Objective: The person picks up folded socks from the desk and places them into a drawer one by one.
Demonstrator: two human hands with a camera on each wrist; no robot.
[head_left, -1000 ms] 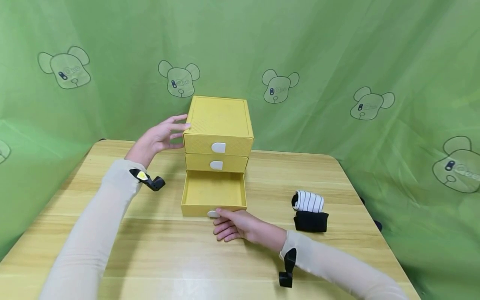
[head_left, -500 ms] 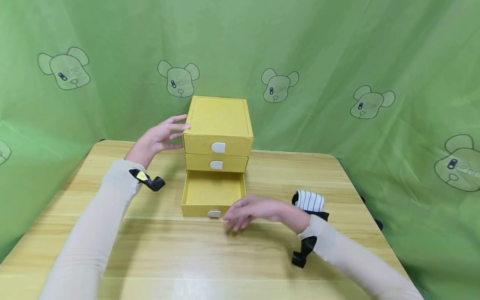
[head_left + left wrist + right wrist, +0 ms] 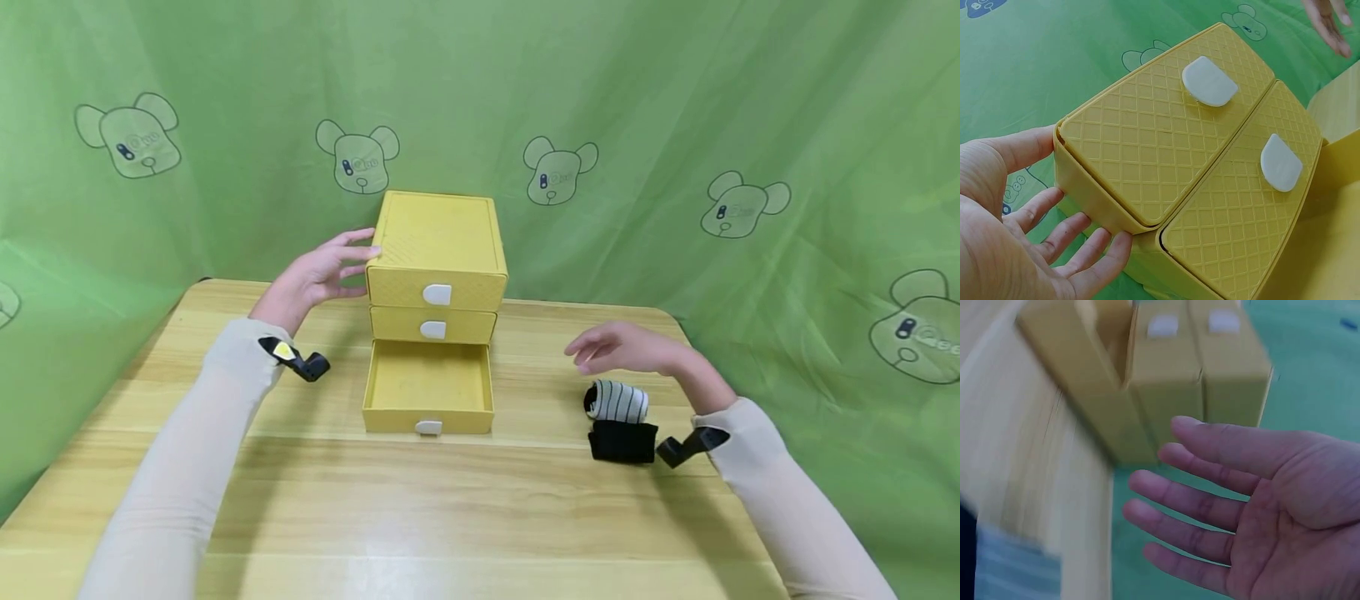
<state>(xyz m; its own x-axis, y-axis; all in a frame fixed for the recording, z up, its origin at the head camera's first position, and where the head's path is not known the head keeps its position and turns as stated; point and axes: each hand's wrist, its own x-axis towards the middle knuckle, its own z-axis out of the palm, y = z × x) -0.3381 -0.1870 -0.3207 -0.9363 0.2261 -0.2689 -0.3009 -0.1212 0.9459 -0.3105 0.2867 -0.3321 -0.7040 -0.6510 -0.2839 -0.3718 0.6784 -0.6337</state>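
A yellow three-drawer box (image 3: 438,233) stands at the back of the table, with white tabs on its drawer fronts. Its bottom drawer (image 3: 427,379) is pulled out and holds nothing; the upper two are closed. My left hand (image 3: 322,271) rests its spread fingertips against the box's left side, as the left wrist view also shows. To the right, my right hand (image 3: 626,346) hovers with loosely bent fingers and nothing in it. Just below it lie a rolled white striped sock (image 3: 618,402) and a folded black cloth bundle (image 3: 623,442), side by side.
The wooden table (image 3: 420,508) spreads out in front of the box. A green curtain (image 3: 465,92) with bear-head drawings hangs behind and along both sides, close to the back of the box.
My right hand has left the bottom drawer's tab and moved right and back, above the striped roll. The left hand and the drawers have stayed put.
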